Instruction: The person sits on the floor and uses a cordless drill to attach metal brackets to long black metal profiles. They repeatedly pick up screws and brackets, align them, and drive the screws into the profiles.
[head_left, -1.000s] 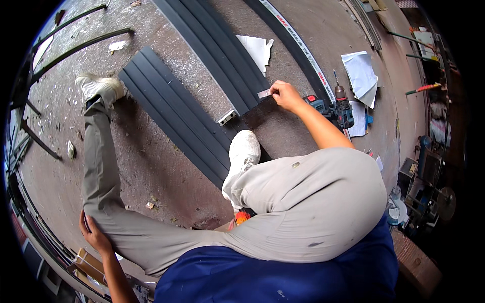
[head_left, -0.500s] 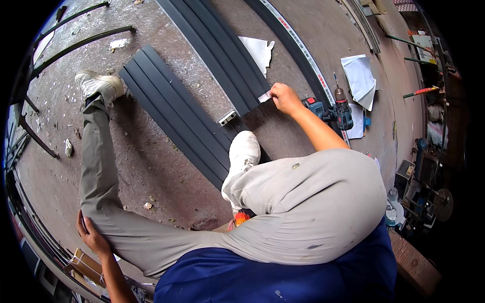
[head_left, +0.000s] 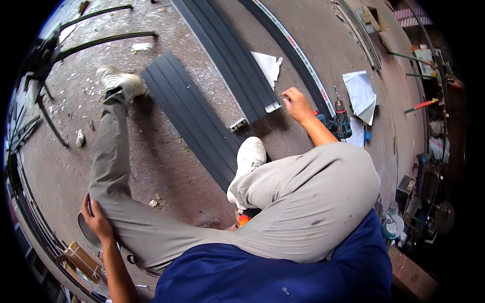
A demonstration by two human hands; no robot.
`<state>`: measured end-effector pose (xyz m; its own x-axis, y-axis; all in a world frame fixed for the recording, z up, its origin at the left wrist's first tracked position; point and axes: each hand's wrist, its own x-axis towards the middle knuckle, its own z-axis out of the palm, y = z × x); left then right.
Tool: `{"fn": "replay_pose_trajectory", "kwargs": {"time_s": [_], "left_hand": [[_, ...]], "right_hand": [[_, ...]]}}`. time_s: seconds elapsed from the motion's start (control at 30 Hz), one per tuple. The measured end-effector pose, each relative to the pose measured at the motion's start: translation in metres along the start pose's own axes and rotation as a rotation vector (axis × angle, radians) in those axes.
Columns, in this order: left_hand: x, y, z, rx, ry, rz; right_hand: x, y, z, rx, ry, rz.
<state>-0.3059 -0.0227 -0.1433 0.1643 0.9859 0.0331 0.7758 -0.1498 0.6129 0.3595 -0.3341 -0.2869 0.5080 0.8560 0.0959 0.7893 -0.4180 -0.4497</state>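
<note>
My right hand point(head_left: 299, 106) is just right of the near end of a long dark grey ribbed metal panel point(head_left: 222, 55), its fingers curled together. Whatever they may pinch is too small to make out. A small light metal piece point(head_left: 273, 107) sits at the panel's right corner, a short gap from my fingertips. Another small bracket with holes point(head_left: 238, 124) is at the left corner. My left hand point(head_left: 98, 220) rests against my left knee, fingers stretched along the trouser leg. A shorter dark panel point(head_left: 189, 116) lies between my shoes.
A cordless drill point(head_left: 341, 121) stands right of my right hand, near white paper sheets point(head_left: 360, 93). A curved dark strip point(head_left: 298, 50) runs beyond. Torn white card point(head_left: 268, 67) lies beside the long panel. Metal frames point(head_left: 106, 43) stand far left; tools and clutter line the right edge.
My right hand has drawn back to the right, off the small metal piece at the panel corner. The view has shifted slightly; my left hand stays on the knee.
</note>
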Motion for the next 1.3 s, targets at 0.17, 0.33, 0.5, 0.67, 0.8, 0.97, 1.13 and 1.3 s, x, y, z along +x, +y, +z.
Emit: {"fn": "replay_pose_trajectory", "kwargs": {"time_s": [0.17,0.33,0.5,0.67,0.8,0.97,1.13,1.3], "left_hand": [[-0.01,0.006,0.004,-0.084,0.087,0.014],[-0.027,-0.017,-0.011,-0.101,0.228,0.14],[-0.069,-0.072,-0.061,-0.165,0.373,0.126],[-0.188,-0.221,-0.116,-0.027,0.566,-0.358],[-0.275,-0.271,-0.116,0.022,0.503,-0.723],[-0.356,-0.299,-0.065,0.257,0.127,-0.824],[-0.324,-0.274,-0.022,0.208,0.128,-0.84],[-0.294,-0.287,-0.009,0.277,0.025,-0.929]], "right_hand": [[0.048,-0.061,-0.063,0.014,0.13,-0.172],[0.064,-0.115,-0.117,-0.028,0.132,-0.354],[0.053,-0.115,-0.179,0.228,-0.103,0.0],[0.072,-0.149,-0.2,0.243,-0.158,-0.039],[0.078,-0.154,-0.197,0.217,-0.259,-0.036],[0.079,-0.126,-0.172,0.355,-0.406,0.097],[0.063,-0.111,-0.185,0.387,-0.422,0.198],[0.038,-0.132,-0.191,0.377,-0.38,0.292]]}}
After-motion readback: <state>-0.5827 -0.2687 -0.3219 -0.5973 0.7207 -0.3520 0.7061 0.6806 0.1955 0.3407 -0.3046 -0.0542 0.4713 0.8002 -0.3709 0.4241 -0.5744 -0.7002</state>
